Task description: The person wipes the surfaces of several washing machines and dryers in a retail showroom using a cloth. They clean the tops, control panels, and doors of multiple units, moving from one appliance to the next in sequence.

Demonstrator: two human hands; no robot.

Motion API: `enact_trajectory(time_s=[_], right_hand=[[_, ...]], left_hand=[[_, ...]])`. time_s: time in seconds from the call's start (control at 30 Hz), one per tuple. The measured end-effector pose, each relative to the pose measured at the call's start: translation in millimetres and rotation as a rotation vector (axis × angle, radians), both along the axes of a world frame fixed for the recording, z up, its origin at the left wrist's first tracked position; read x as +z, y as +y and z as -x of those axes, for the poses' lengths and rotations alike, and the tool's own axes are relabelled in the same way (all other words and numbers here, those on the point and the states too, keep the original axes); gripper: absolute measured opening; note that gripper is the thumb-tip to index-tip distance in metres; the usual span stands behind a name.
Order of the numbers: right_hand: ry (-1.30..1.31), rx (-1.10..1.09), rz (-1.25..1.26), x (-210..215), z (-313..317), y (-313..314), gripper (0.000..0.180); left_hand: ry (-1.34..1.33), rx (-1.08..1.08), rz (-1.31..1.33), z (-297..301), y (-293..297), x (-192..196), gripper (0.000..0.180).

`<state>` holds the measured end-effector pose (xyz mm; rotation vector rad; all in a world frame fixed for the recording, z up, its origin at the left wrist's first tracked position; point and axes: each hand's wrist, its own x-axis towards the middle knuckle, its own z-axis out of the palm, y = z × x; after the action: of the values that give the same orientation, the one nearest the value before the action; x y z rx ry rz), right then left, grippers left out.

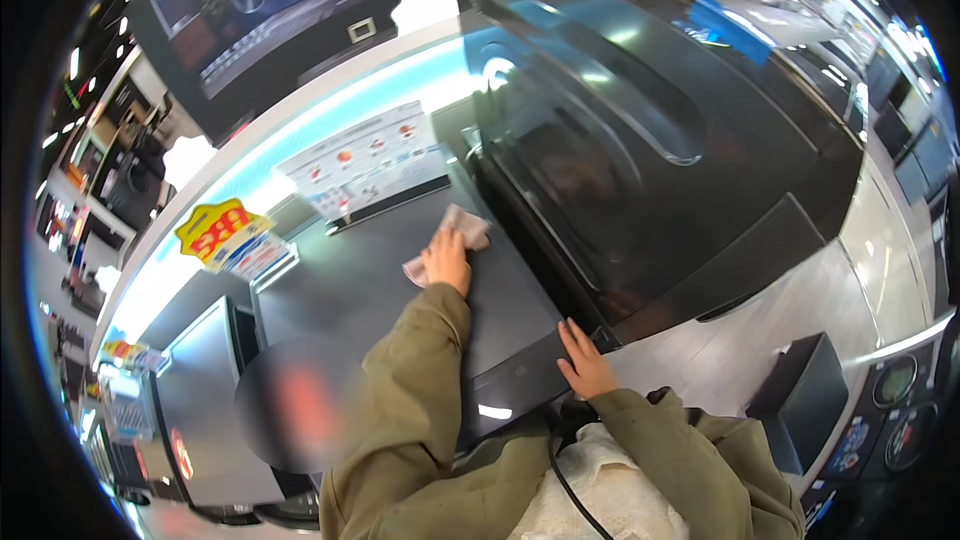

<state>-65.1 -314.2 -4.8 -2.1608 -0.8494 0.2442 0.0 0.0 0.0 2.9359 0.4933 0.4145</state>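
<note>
My left hand presses a small pinkish cloth flat against the dark grey top of a tall appliance, near its far right edge. My right hand rests open, fingers spread, on the front right corner of the same top, beside the black front face of the machine with its glossy door. Both arms wear olive green sleeves and come in from the lower edge.
A printed leaflet stand and a yellow and red sign stand at the back of the appliance tops. A grey appliance sits to the left. A dark box stands on the pale floor at right. Washing machines line the shop's edges.
</note>
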Motion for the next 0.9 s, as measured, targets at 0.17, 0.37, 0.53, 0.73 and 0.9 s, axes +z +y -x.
enact_trajectory(time_s=[0.17,0.37,0.53,0.73,0.9], right_hand=[[-0.011,-0.032,0.058,7,-14,-16,0.064],[-0.100,0.338,0.026,23,-27,-39,0.057],[0.280,0.800,-0.130,185,-46,-104,0.051],[-0.293,0.804,0.023,280,-102,-218,0.048],[-0.727,0.746,0.054,363,-149,-298,0.046]], left_hand=[[-0.101,-0.327,0.011,8,-76,4,0.043],[0.580,-0.491,0.902,78,-70,80,0.026],[0.522,-0.242,1.655,114,-80,186,0.018],[-0.677,-0.092,1.235,124,-128,334,0.034],[-1.078,-0.370,0.684,62,-228,445,0.035]])
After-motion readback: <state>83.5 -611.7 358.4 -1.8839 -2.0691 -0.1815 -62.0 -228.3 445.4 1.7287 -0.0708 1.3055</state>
